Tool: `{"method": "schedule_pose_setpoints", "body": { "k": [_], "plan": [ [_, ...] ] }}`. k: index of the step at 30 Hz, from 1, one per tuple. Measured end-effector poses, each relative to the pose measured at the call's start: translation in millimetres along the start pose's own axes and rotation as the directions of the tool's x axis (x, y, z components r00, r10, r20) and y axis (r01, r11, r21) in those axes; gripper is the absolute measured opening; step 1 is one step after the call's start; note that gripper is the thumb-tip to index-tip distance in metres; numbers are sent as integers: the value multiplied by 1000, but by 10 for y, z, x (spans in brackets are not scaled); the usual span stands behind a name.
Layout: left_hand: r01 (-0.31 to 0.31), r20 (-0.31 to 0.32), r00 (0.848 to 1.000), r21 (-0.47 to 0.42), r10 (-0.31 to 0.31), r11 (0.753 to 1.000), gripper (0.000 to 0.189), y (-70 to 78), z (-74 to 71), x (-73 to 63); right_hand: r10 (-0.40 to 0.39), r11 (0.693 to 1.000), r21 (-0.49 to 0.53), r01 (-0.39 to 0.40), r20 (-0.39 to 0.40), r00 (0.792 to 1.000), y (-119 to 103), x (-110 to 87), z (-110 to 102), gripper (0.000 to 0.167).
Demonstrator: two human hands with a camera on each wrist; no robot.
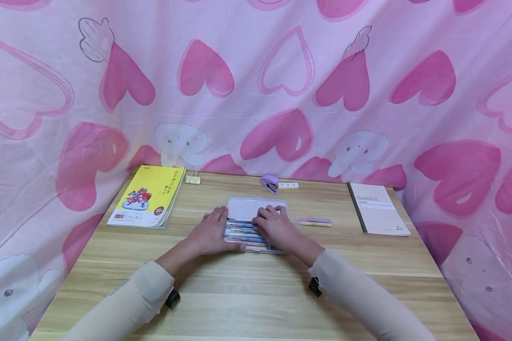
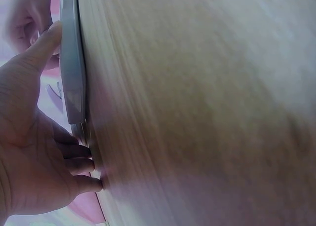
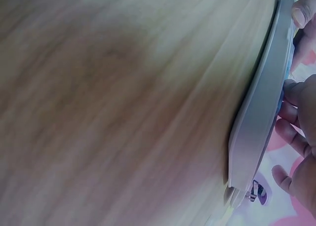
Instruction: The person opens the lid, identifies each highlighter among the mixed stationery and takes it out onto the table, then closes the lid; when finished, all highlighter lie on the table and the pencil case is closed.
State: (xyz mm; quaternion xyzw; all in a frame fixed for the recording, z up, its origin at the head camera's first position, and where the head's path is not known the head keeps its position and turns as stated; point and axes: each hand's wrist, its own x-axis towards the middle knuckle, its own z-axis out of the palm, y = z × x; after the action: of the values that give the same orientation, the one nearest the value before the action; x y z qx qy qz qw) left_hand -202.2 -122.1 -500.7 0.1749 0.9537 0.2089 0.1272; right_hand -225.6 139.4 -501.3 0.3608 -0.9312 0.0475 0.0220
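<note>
A clear plastic pen case (image 1: pixel 256 250) lies opened on the table, its pale lid (image 1: pixel 240 208) folded back behind it. Several pens (image 1: pixel 245 232) lie side by side inside. My left hand (image 1: pixel 213 232) rests at the case's left end, fingers extended along the side; in the left wrist view its thumb (image 2: pixel 45 46) lies on the near rim. Over the right part of the case, my right hand (image 1: pixel 277 227) bends its fingers down among the pens. In the right wrist view its fingertips (image 3: pixel 291 90) are at the rim by something blue; I cannot tell whether they grip a pen.
Right of the case lie pink and yellow pens (image 1: pixel 315 221). Behind stand a purple stapler (image 1: pixel 270 183) and a white strip (image 1: pixel 288 185). A yellow book (image 1: pixel 149 196) and a binder clip (image 1: pixel 193 179) are at left, a notebook (image 1: pixel 379 210) at right. A pink curtain hangs behind.
</note>
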Motion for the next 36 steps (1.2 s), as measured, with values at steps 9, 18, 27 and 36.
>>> {"method": "schedule_pose_setpoints", "body": {
  "k": [9, 18, 27, 36],
  "plan": [
    [10, 8, 1000, 4, -10, 1000, 141, 9, -9, -4, 18, 1000, 10, -18, -15, 1000, -105, 104, 14, 26],
    [0, -5, 1000, 4, 0, 1000, 140, 20, -20, -11, 25, 1000, 6, -25, -15, 1000, -174, 186, 45, 26],
    [-1, -1, 1000, 15, 1, 1000, 141, 13, -18, -8, 26, 1000, -6, -26, -16, 1000, -190, 225, 58, 21],
    [2, 7, 1000, 22, -2, 1000, 141, 19, -37, -1, 48, 999, -20, -48, 5, 999, -168, 224, -31, 22]
  ]
}}
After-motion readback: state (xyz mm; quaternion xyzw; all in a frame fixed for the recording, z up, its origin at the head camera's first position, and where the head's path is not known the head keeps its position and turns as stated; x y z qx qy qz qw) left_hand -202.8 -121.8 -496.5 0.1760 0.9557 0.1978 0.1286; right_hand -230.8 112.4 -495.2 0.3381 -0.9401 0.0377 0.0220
